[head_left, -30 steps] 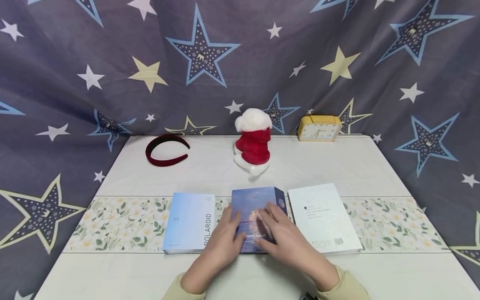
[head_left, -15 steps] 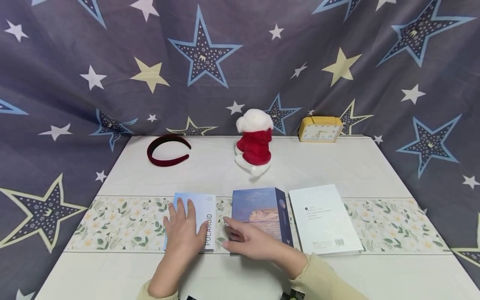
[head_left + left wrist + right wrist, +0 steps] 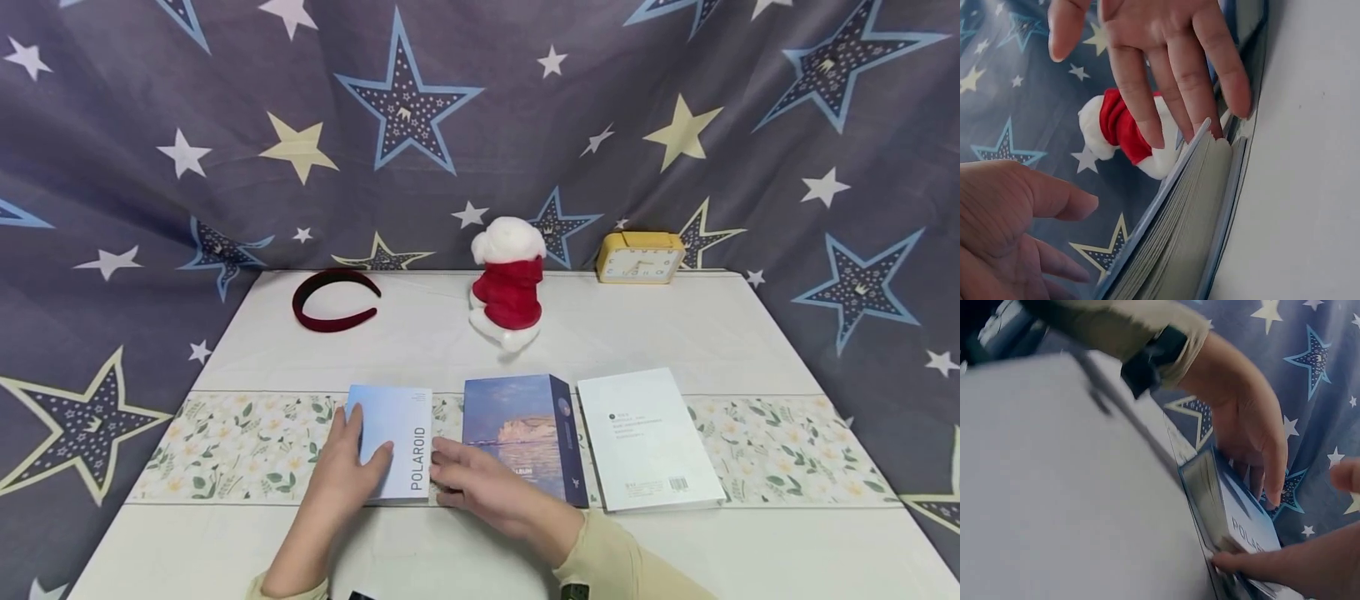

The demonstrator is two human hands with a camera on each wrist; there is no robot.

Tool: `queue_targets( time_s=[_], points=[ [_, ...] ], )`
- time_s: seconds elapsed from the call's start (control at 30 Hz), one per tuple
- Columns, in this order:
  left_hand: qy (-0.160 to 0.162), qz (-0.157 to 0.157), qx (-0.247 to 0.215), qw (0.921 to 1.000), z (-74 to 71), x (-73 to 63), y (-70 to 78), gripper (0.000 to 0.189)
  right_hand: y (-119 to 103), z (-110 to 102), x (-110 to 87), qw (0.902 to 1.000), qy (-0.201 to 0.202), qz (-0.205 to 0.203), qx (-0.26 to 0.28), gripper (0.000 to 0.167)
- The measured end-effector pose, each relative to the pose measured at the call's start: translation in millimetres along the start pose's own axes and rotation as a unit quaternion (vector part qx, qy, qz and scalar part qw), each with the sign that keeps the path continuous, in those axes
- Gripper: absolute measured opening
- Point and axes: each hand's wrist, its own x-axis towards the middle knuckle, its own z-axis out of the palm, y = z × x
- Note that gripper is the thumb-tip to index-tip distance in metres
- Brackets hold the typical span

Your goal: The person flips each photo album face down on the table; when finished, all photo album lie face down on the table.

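A light blue photo album marked POLAROID (image 3: 405,442) lies flat, left of the other two. Along its left side is my left hand (image 3: 341,467), fingers at the far left edge and thumb over the cover. My right hand (image 3: 498,496) reaches across the front of a dark blue photo album (image 3: 517,417) with a seaside picture; its fingertips touch the POLAROID album's right edge. In the left wrist view, the right-hand fingers (image 3: 1200,81) are nearly straight against that album, whose page edges show. The right wrist view shows the left hand beside its far side.
A white book (image 3: 645,433) with a barcode lies on the right. Further back are a dark red headband (image 3: 303,304), a white plush toy in red clothing (image 3: 512,292) and a yellow clock (image 3: 640,258). A floral strip (image 3: 247,450) crosses the white table.
Both hands have left the dark blue album and moved left. The left hand passed over the POLAROID album to its left side; the right hand came to its right edge.
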Motion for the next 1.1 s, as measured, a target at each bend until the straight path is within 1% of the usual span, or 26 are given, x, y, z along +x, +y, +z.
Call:
queue_targets(
  time_s=[0.07, 0.17, 0.27, 0.4, 0.5, 0.63, 0.7, 0.8, 0.87, 0.97, 1.1],
  points=[
    [-0.010, -0.015, -0.017, 0.9997, -2.5, 1.5, -0.7, 0.076, -2.4, 1.8, 1.1, 0.9981, 0.022, 0.001, 0.058, 0.069],
    [-0.022, -0.027, -0.032, 0.9989, -5.3, 3.7, -0.9, 0.074, -4.2, 3.3, 1.1, 0.9926, 0.059, -0.005, 0.106, 0.067],
    [-0.031, -0.033, -0.042, 0.9981, -6.8, 4.9, -0.4, 0.074, -3.9, 4.2, -0.4, 0.9879, 0.081, -0.010, 0.132, 0.066],
    [-0.035, -0.038, -0.048, 0.9975, -7.2, 5.2, -0.2, 0.073, -2.9, 4.5, -2.5, 0.9854, 0.086, -0.015, 0.146, 0.068],
    [-0.031, -0.038, -0.050, 0.9975, -6.4, 4.8, -0.1, 0.075, -4.8, 2.6, -3.5, 0.9862, 0.081, -0.026, 0.142, 0.068],
    [-0.031, -0.027, -0.065, 0.9970, -3.2, 3.1, 0.9, 0.081, -12.0, -0.5, -4.8, 0.9901, 0.071, -0.041, 0.114, 0.068],
    [-0.038, -0.015, -0.078, 0.9961, -0.7, 1.8, 2.3, 0.086, -16.5, -1.3, -5.5, 0.9924, 0.065, -0.046, 0.094, 0.068],
    [-0.058, -0.001, -0.107, 0.9925, 2.5, -0.1, 5.0, 0.092, -22.6, -1.5, -6.2, 0.9947, 0.051, -0.054, 0.072, 0.068],
    [-0.071, 0.000, -0.121, 0.9901, 3.9, -1.2, 7.3, 0.094, -25.1, -1.7, -6.5, 0.9958, 0.041, -0.059, 0.057, 0.068],
    [-0.084, 0.000, -0.136, 0.9872, 4.8, -2.7, 9.6, 0.093, -26.5, -2.1, -6.4, 0.9968, 0.030, -0.064, 0.038, 0.067],
    [-0.087, 0.004, -0.155, 0.9842, 5.6, -3.8, 11.1, 0.089, -25.6, -3.1, -6.3, 0.9974, 0.026, -0.067, 0.009, 0.063]
  ],
)
